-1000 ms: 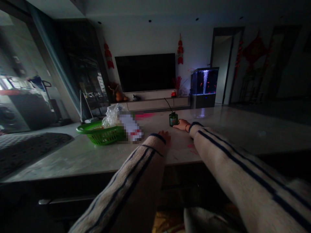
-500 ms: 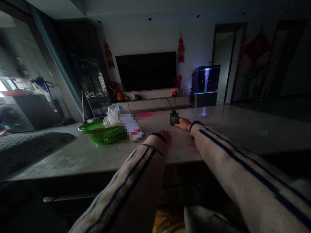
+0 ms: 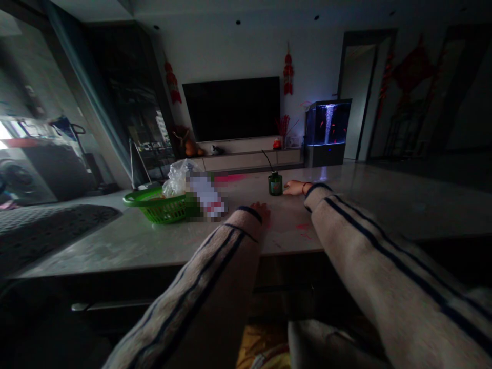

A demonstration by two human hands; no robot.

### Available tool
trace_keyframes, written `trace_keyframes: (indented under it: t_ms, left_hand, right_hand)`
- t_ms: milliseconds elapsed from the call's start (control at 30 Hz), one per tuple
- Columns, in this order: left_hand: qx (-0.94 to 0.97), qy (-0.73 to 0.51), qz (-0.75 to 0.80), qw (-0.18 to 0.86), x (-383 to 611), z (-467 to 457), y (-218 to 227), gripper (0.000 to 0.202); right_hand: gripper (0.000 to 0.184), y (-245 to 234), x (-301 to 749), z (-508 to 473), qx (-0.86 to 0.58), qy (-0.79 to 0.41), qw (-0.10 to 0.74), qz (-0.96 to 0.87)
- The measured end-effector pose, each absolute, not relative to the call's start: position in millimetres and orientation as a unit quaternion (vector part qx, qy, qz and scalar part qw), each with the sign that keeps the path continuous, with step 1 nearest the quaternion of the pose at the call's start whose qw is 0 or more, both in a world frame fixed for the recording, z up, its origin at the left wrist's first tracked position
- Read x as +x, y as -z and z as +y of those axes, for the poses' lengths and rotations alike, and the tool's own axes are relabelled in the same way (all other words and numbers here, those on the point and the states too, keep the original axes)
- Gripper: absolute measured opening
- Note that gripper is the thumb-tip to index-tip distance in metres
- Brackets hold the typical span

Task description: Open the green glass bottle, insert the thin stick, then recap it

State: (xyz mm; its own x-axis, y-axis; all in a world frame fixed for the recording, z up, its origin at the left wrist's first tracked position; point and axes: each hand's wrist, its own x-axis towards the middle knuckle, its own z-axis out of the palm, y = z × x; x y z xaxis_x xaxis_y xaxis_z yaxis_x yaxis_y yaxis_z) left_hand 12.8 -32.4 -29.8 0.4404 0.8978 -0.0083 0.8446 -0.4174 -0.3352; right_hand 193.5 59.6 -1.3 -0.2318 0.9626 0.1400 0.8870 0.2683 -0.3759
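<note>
A small dark green glass bottle (image 3: 275, 184) with a label stands upright on the pale tabletop (image 3: 346, 205). One thin dark stick leans out of its neck to the left, like a reed diffuser. Just right of the bottle is my right hand (image 3: 294, 188), a red band round its wrist; its fingers are loosely apart and a narrow gap parts them from the glass. My left hand (image 3: 263, 211) lies low over the table nearer to me, fingers stretched forward, holding nothing that I can see. The sleeve cuff hides part of it.
Left on the table are a green plastic basket (image 3: 165, 210) with a clear plastic bag (image 3: 180, 177) and a blurred-out pale object (image 3: 207, 195). Pink marks (image 3: 303, 228) show on the tabletop. Beyond stand a TV (image 3: 232, 108) and a lit fish tank (image 3: 328, 125).
My right hand has let go of the green bottle and drawn slightly to the right. The bottle stays standing. My left hand has hardly moved; the view has shifted a little.
</note>
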Motion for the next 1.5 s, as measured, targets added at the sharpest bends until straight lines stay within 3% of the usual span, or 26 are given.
trace_keyframes:
  t_ms: [133,300,367,467,567,700,1200,1500]
  left_hand:
    - [-0.843,-0.096,-0.508,0.145,13.3,-31.4,30.1,0.030]
    - [-0.822,-0.040,-0.562,0.085,10.0,-29.0,20.4,0.032]
    - [-0.805,-0.013,-0.589,0.071,8.0,-32.1,11.4,0.036]
    - [-0.724,0.134,-0.674,0.059,6.1,-42.8,-4.7,0.031]
    - [-0.671,0.247,-0.695,0.076,6.1,-55.3,-18.1,0.028]
    - [-0.642,0.302,-0.695,0.118,6.3,-63.2,-25.5,0.025]
    - [-0.687,0.336,-0.610,0.208,8.1,-61.2,-25.2,0.021]
    - [-0.675,0.366,-0.601,0.222,6.7,-63.4,-23.4,0.019]
  right_hand:
    - [0.010,-1.8,193.6,52.9,-0.592,-0.115,0.156,-0.782]
    - [0.017,-15.0,196.5,30.5,-0.563,-0.142,0.207,-0.787]
    - [0.019,-21.6,198.6,17.2,-0.542,-0.085,0.273,-0.790]
    - [0.019,-28.4,204.7,-2.8,-0.523,0.056,0.368,-0.767]
    - [0.016,-31.6,214.3,-19.2,-0.517,0.175,0.396,-0.738]
    - [0.018,-34.0,226.1,-33.9,-0.519,0.254,0.408,-0.707]
    - [0.033,-27.1,224.8,-33.6,-0.426,0.368,0.390,-0.728]
    - [0.033,-25.6,222.3,-36.5,-0.436,0.374,0.366,-0.732]
